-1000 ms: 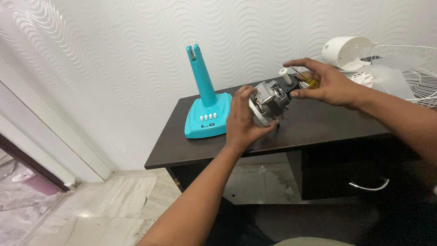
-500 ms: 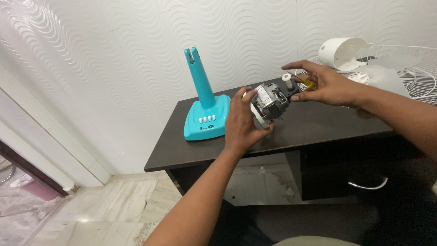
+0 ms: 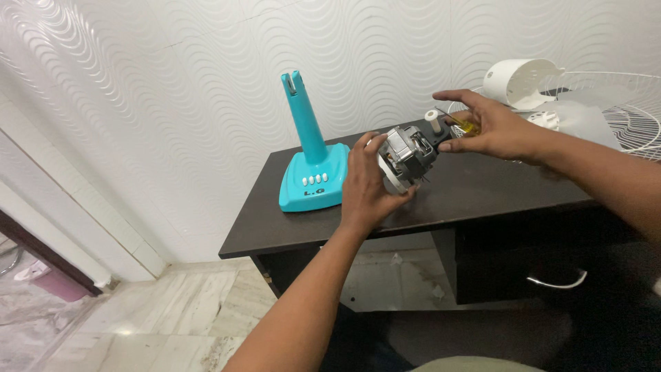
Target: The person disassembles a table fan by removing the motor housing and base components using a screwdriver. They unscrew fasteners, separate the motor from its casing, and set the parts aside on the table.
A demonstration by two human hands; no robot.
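Above the front part of the dark desk (image 3: 482, 189), the left hand (image 3: 365, 189) is clamped around the motor (image 3: 406, 155), holding it up off the top. Behind the motor, the right hand (image 3: 492, 127) has its fingers spread; a yellow-handled screwdriver (image 3: 465, 126) sits under its thumb and forefinger, so how firmly it grips is hard to tell. Just behind the motor stands a small white peg (image 3: 432, 121). Left of the motor, near the desk's left edge, stands a turquoise fan base (image 3: 311, 172) with an upright stem. Right of the motor and behind the right hand lie a white housing (image 3: 520, 81), a white wire grille (image 3: 630, 117) cut off by the frame, and pale blades (image 3: 575, 120); the hand hides part of them. The left palm hides the motor's near face.
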